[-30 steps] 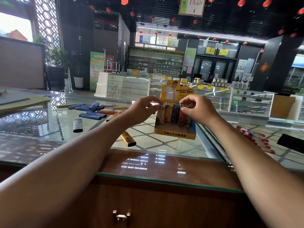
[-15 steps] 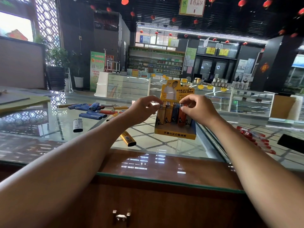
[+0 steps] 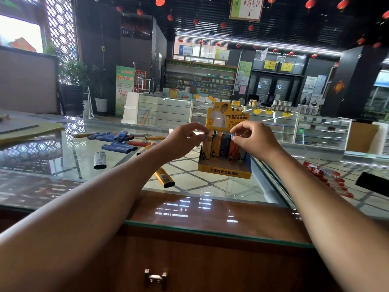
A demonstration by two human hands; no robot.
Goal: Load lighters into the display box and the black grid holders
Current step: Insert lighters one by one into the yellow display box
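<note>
**A:** Head view. Where is the box?

**B:** The box (image 3: pixel 224 170) stands on the glass surface (image 3: pixel 63 165), straight ahead, between the two hands. Its lighters (image 3: pixel 220 147) stand upright with their long axes vertical, side by side in a row running left to right.

**A:** And the hands?

**B:** Both are at the caps. The left hand (image 3: pixel 185 142) has its fingers curled and pinches the cap at the row's left end. The right hand (image 3: pixel 255 140) pinches at the right end. Neither hand is free.

**A:** So the next push goes which way?

**B:** Straight down along that vertical axis, I'd judge, to seat them level.

**A:** What about the stock left to load?

**B:** The loose lighters (image 3: pixel 119 144) lie flat, well off to the left of the box, so they are nearer the left hand. A gold lighter (image 3: pixel 164 178) lies just beside the left forearm. Red lighters (image 3: pixel 334 180) lie to the right, nearer the right arm.

**A:** Any grid holders?

**B:** There is a black shape (image 3: pixel 372 184) at the right edge. I cannot tell what it is.
</note>
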